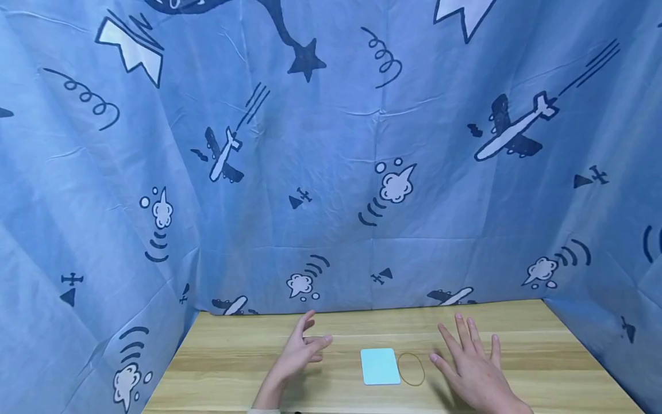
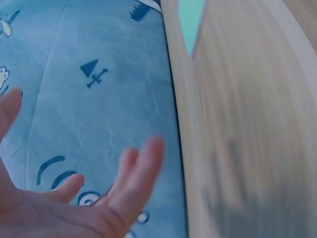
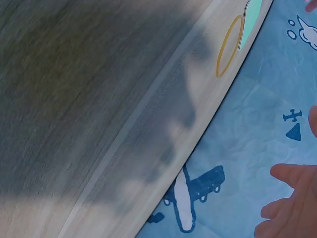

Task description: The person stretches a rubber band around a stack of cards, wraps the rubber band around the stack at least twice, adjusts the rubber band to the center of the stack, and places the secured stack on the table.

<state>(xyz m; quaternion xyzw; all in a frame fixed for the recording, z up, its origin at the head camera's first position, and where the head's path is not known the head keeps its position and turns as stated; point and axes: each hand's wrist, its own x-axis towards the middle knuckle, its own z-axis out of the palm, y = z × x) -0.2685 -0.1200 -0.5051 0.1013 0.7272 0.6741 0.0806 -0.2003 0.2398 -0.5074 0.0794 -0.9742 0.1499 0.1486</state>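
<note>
A pale turquoise square pad (image 1: 380, 366) with rounded corners lies flat on the wooden table. Close beside its right edge is a thin yellowish rubber band (image 1: 424, 374), spread into an oval loop. My left hand (image 1: 298, 355) hovers left of the pad, fingers loosely bent and apart, holding nothing. To the right of the band my right hand (image 1: 477, 372) is raised with its fingers spread, also holding nothing. The right wrist view shows the rubber band (image 3: 218, 69) next to the pad (image 3: 251, 22); in the left wrist view only a corner of the pad (image 2: 190, 25) appears.
The light wooden table (image 1: 227, 368) ends at a blue curtain (image 1: 331, 230) printed with planes, clouds and stars. This cloth hangs behind the table and along both sides. Shadows of the hands fall on the tabletop.
</note>
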